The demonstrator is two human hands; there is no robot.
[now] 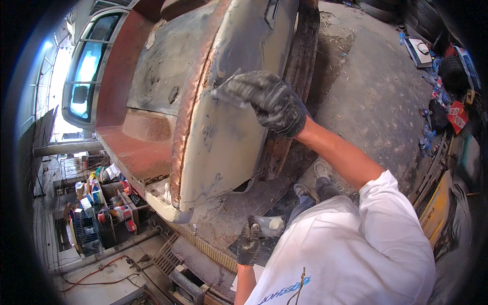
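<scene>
My right hand (264,99), in a dark, dusty work glove, is closed on a thin, flat, greyish spreader (229,97). The blade is blurred and lies against the upper part of a cream vehicle panel (226,147) with grey smeared patches. A bare, coppery metal edge (190,122) runs along this panel's left side. Lower down, beside my body, my gloved left hand (249,245) grips a flat, translucent mixing board (264,221). A pale yellowish dab (276,223) of paste sits on the board. The left fingertips are partly hidden.
Left of the panel is the vehicle's rusty red load bed (145,147), with a cab window (89,76) beyond. A shelf of cans and boxes (104,203) stands at lower left. Tyres (424,25) and plastic bottles (429,134) lie to the right. My feet (312,180) rest on concrete.
</scene>
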